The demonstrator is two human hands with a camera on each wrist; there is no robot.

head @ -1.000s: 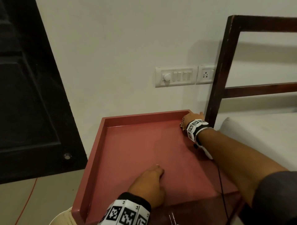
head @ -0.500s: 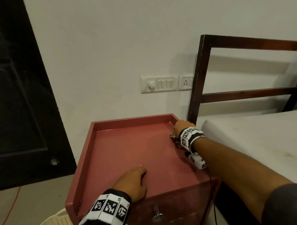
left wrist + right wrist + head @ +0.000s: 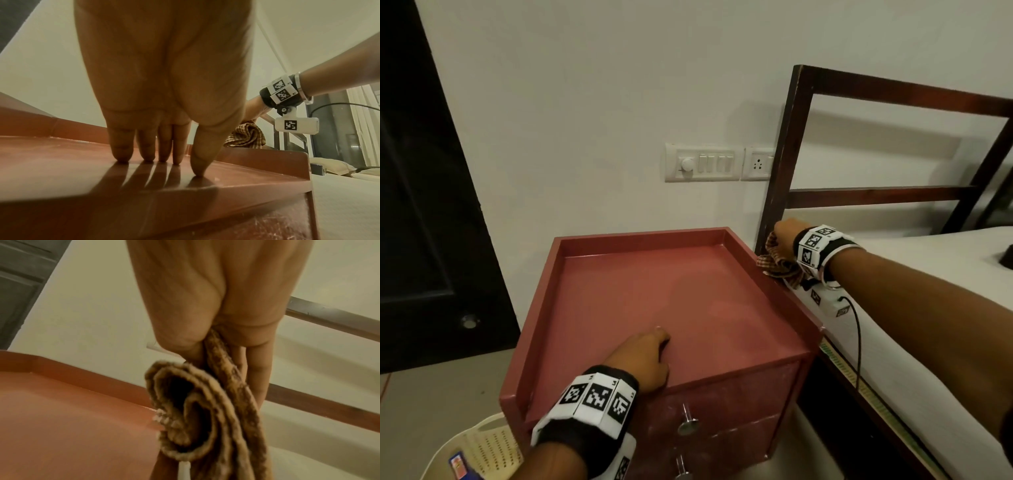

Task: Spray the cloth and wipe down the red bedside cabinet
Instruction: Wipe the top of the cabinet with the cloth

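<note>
The red bedside cabinet [image 3: 688, 294] has a raised rim round its top and stands between a dark door and the bed. My left hand [image 3: 643, 356] rests on the top near its front edge, fingertips [image 3: 148, 155] pressed straight down on the surface [image 3: 61, 170]. My right hand [image 3: 786, 236] grips a bunched brown checked cloth [image 3: 779, 265] at the cabinet's right rim, close to the back corner. The cloth [image 3: 205, 410] hangs folded from my fingers above the rim [image 3: 86, 374], and it also shows beside the rim in the left wrist view, as a crumpled cloth [image 3: 246, 138]. No spray bottle is in view.
A dark wooden bed frame [image 3: 780, 164] and white mattress [image 3: 928, 325] stand close on the right. A switch panel [image 3: 705, 163] is on the wall behind. A cream plastic basket [image 3: 482, 445] sits at the lower left. Two drawer knobs [image 3: 688, 425] stick out of the cabinet front.
My right hand has lifted the cloth from the inside back corner of the top up onto the right rim. The head view has tilted down and right. My left hand has stayed put.
</note>
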